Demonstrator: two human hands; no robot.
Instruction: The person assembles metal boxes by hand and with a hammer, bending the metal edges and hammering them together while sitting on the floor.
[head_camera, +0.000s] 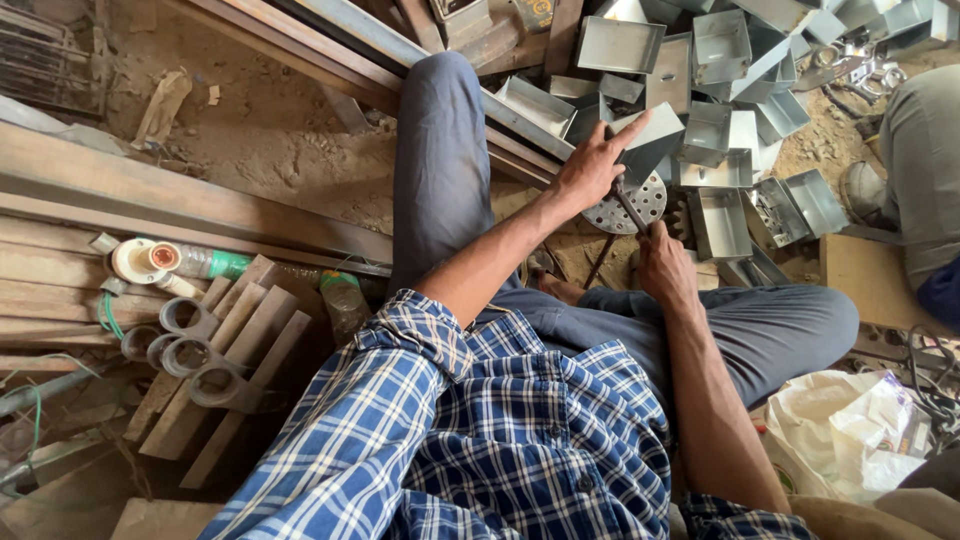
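I sit on the dirt floor with my legs in blue jeans stretched out. My left hand (588, 170) holds an open grey metal box (655, 135), with its fingers spread along the box's edge. The box rests over a round perforated metal disc (648, 200). My right hand (663, 265) is just below the disc, closed around the lower end of a thin dark tool (630, 208). The tool's tip points up at the box and disc. What the tip touches is hidden.
A pile of several grey metal boxes (720, 45) lies beyond my hands. Another person's leg (920, 150) is at the right edge. A white plastic bag (850, 430) sits at lower right. Wooden planks with pipe clamps (205, 345), a plastic bottle (205, 262) and long steel beams (330, 55) are at left.
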